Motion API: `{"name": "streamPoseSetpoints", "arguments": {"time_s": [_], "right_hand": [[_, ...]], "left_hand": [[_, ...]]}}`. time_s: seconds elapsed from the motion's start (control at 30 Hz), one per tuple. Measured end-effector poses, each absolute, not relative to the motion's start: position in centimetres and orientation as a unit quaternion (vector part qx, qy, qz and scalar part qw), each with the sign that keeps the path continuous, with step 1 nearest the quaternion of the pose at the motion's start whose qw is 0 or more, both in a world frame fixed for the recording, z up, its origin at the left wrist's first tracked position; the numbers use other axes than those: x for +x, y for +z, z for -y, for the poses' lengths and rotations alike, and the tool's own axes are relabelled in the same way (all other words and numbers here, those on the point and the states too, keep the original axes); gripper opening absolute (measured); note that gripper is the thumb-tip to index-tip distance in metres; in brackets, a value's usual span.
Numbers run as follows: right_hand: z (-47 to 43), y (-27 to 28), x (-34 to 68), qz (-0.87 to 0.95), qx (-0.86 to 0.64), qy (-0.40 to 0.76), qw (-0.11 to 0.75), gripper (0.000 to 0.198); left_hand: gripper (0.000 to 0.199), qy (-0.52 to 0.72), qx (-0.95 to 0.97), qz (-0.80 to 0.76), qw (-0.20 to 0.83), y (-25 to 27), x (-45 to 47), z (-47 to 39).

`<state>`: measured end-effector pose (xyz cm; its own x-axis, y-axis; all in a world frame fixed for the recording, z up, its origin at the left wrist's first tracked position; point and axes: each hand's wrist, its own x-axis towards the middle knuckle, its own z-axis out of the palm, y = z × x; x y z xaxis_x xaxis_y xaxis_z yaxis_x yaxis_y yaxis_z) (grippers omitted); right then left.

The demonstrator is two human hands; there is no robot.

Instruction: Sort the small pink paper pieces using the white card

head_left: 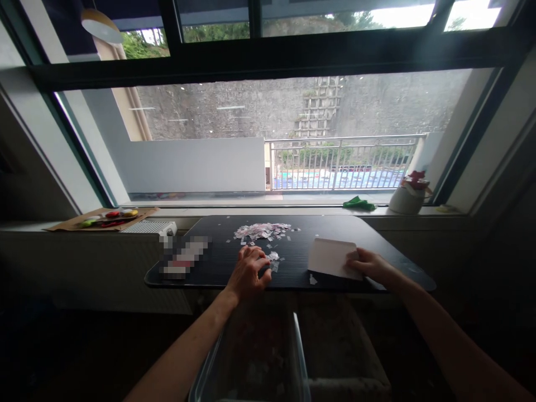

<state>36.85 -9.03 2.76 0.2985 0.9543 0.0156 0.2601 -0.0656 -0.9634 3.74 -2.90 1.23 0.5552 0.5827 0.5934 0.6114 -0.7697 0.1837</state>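
Observation:
My right hand (372,265) grips the right edge of a blank white card (329,257), which is tilted up over the right half of the dark tabletop (226,268). My left hand (251,271) is at the table's front edge, fingers bent and thumb apart, with nothing visible in it. Just right of its fingertips lies a small cluster of paper scraps (273,257). Farther back, a loose pile of small pale paper pieces (262,230) is spread on the table. One stray scrap (313,279) rests below the card.
Under the table's front edge stands a clear plastic bin (299,346) with a few scraps inside. A blurred-out item (186,259) lies on the table's left. The windowsill holds a green cloth (359,204), a white jug (406,195) and a cardboard sheet (69,222) with colourful items, above a radiator (113,268).

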Motion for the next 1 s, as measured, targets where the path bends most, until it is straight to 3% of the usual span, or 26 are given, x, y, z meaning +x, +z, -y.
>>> {"name": "streamPoseSetpoints", "arguments": {"time_s": [0.6,0.87,1.0], "right_hand": [[11.6,3.0,37.7,0.518,-0.602,0.412,0.445,0.042],[7.4,2.2,31.0,0.528,-0.564,0.343,0.535,0.032],[6.7,2.3,28.5,0.530,-0.568,0.344,0.528,0.033]], "left_hand": [[0.019,-0.362,-0.865,0.348,0.002,1.2,3.8,2.7],[0.022,-0.427,-0.817,0.387,-0.032,0.9,3.6,1.9],[0.022,-0.437,-0.809,0.392,-0.035,0.7,3.7,1.8]]}}
